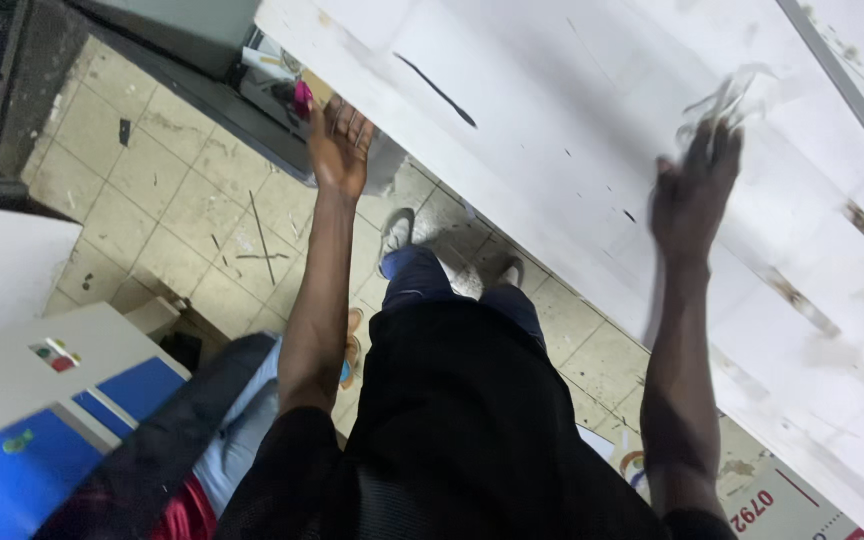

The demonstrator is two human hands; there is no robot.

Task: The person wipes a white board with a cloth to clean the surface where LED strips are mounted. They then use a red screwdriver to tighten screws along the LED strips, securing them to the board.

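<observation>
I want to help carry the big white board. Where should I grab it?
Grab the white board by its long near edge, coming from the floor side, as the left hand does. That edge hangs free over the tiled floor, so fingers can curl under. The right hand lies on top.

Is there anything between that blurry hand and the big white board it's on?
Nothing visible. The right hand lies directly on the white board, blurred, with something thin and pale at its fingertips. The left hand grips the board's edge.

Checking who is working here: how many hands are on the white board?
2: the left hand grips the white board at its near edge; the right hand, blurred, lies on its surface. No other hands show.
</observation>
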